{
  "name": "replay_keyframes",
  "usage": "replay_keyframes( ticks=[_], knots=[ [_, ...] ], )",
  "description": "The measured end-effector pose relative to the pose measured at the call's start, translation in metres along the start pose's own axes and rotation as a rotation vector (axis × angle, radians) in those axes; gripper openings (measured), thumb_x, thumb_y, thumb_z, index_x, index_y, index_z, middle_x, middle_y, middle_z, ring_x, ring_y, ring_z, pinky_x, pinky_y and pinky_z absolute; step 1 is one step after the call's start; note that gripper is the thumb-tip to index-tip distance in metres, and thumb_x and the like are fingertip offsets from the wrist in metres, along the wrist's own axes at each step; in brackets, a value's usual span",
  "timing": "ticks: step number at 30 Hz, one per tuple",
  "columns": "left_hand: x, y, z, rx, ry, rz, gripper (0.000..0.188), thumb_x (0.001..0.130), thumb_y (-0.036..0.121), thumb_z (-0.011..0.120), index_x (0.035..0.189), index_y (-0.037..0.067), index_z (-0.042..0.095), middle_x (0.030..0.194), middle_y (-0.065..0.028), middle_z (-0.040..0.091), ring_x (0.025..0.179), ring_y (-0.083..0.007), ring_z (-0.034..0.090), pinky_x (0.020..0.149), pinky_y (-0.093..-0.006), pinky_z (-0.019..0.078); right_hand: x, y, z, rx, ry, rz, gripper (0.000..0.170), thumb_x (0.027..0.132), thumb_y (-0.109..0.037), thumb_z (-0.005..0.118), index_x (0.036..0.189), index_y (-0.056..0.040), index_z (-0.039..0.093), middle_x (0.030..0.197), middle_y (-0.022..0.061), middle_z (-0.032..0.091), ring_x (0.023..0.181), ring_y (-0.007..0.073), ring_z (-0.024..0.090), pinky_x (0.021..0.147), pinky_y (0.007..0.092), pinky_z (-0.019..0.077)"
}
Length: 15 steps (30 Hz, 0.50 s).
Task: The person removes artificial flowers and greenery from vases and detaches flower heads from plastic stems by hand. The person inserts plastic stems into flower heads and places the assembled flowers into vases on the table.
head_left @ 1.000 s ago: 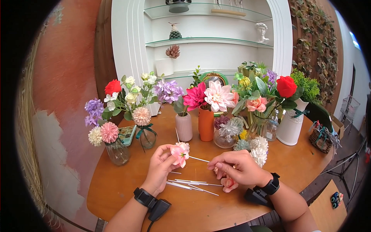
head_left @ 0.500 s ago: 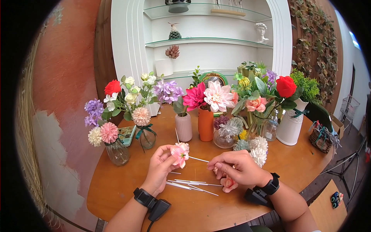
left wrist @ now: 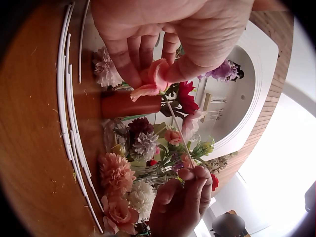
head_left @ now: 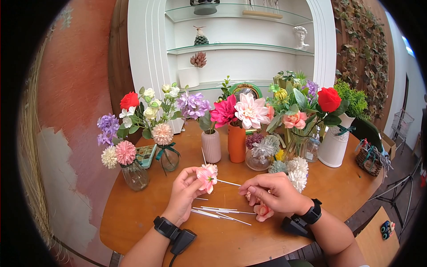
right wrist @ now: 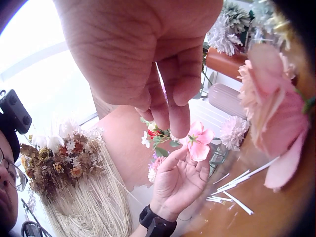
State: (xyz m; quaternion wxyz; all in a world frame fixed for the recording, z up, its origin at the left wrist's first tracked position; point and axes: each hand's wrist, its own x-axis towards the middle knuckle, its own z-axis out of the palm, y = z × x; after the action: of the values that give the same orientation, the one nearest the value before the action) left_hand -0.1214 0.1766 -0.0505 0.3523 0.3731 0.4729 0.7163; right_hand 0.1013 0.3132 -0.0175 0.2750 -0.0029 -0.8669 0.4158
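Observation:
My left hand [head_left: 181, 196] pinches a pink artificial flower head [head_left: 207, 180] between thumb and fingers, its green-centred back facing right. A thin white stick [head_left: 228, 183] runs from that back to my right hand [head_left: 279, 192], whose thumb and fingertips pinch its other end. In the left wrist view the stick [left wrist: 178, 126] slants between the flower and the right fingertips. Below the hands, several loose white sticks [head_left: 222, 215] lie on the wooden table [head_left: 147, 213]. A pink-orange flower head [head_left: 263, 212] rests beneath the right hand, partly hidden by it.
Behind the hands stand a ribbed pink vase [head_left: 211, 147], an orange vase [head_left: 236, 144] and a white vase [head_left: 332, 149], all with flowers. Glass jars [head_left: 135, 176] of flowers are at the left. White pom-pom flowers [head_left: 298, 172] lie beyond the right hand. A small basket [head_left: 368, 160] sits at the right edge.

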Motion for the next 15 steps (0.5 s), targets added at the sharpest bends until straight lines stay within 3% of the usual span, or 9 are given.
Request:
replay_keyframes(
  ticks=[15],
  knots=[
    [0.0003,-0.0002,-0.0002,-0.009,0.003,0.001,0.029,0.092,0.006,0.06,0.119,0.005,0.049,0.11,-0.0115,0.067,0.097,-0.0173,0.067,0.081,-0.0304,0.0549,0.0007,-0.0005,0.0003,-0.02,0.023,-0.018,0.018,0.1,-0.009,0.052,0.106,-0.0008,0.067,0.074,0.0074,0.066,0.056,0.0097,0.066,0.046,0.0245,0.0559]
  ],
)
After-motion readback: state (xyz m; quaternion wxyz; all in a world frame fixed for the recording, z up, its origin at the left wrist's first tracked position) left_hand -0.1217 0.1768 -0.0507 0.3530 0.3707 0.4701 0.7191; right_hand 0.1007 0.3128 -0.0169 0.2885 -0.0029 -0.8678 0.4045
